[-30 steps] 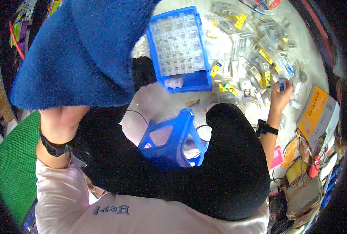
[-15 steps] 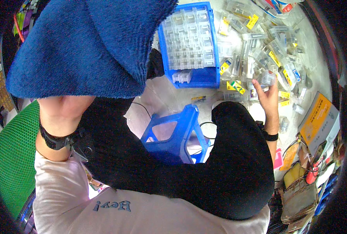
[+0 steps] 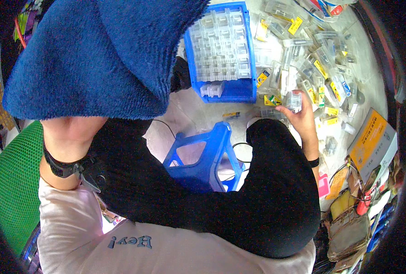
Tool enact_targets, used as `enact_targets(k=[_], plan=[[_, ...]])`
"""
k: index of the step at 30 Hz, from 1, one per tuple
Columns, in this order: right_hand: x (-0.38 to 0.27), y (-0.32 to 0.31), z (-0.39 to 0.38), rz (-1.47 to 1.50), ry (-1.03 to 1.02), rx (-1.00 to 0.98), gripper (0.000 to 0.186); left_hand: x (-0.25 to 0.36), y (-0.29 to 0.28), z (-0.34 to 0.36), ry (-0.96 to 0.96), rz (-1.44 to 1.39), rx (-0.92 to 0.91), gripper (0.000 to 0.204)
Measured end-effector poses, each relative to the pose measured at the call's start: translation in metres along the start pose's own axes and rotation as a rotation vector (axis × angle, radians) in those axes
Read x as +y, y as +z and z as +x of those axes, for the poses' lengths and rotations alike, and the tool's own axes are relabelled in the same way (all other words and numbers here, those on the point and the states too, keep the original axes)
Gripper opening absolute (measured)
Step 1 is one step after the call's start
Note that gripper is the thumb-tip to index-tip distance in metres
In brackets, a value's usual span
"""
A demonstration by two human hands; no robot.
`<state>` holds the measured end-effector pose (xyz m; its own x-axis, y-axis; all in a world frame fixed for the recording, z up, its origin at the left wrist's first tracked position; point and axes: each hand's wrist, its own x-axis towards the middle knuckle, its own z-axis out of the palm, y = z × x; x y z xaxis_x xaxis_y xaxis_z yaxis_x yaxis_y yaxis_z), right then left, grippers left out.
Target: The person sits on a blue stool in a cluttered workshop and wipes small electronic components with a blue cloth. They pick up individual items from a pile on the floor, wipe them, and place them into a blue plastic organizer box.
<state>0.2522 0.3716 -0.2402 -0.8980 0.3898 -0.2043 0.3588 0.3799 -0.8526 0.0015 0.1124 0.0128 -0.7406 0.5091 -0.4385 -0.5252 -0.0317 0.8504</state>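
Observation:
A small clear plastic box [image 3: 294, 101] sits in my right hand [image 3: 304, 120], thumb on its near left side and fingers curled behind it. That hand is over the right-hand pile, just right of the blue crate [image 3: 253, 55]. Rows of similar clear boxes [image 3: 219, 41] fill most of the crate, and a small group [image 3: 212, 89] lies in its near left part. At the left, my left hand [image 3: 75, 130] goes under a large blue towel [image 3: 89, 64]. Its fingers are covered, so its grip cannot be made out.
Loose clear boxes [image 3: 321, 68], several with yellow labels, are heaped right of the crate. A blue plastic stool [image 3: 198, 157] stands between my knees. A grey-and-orange carton [image 3: 372, 137] and clutter lie at the far right. Green mesh [image 3: 11, 182] is at the left.
My right hand has moved left and slightly nearer, toward the crate, carrying the clear box. The towel and left hand have shifted slightly left and down.

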Motion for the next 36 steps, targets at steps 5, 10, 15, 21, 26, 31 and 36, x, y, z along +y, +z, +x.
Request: enact_targets(k=[5,10,15,21,26,31,36], plan=[[0.006,0.000,-0.019,0.079,0.095,-0.049,0.042,0.000,-0.001,0.001,0.055,0.175,0.023,0.063],[0.014,0.006,-0.038,0.115,0.216,-0.128,0.037,0.002,-0.003,-0.004,0.167,0.607,0.051,0.062],[-0.015,0.005,-0.015,0.031,-0.144,-0.192,0.045,0.002,0.000,-0.004,0.225,0.868,0.034,0.061],[-0.047,0.032,0.020,0.061,-0.461,-0.379,0.048,0.015,0.010,-0.012,0.263,1.047,0.080,0.060],[-0.034,0.072,0.028,-0.035,-0.423,-0.478,0.042,-0.001,0.000,0.010,0.266,1.047,0.011,0.059],[-0.021,0.092,0.037,-0.175,-0.389,-0.594,0.034,0.000,-0.003,0.002,0.259,1.063,0.028,0.058],[0.004,0.113,0.048,-0.296,-0.276,-0.751,0.036,0.003,-0.003,-0.002,0.234,0.975,0.020,0.057]])
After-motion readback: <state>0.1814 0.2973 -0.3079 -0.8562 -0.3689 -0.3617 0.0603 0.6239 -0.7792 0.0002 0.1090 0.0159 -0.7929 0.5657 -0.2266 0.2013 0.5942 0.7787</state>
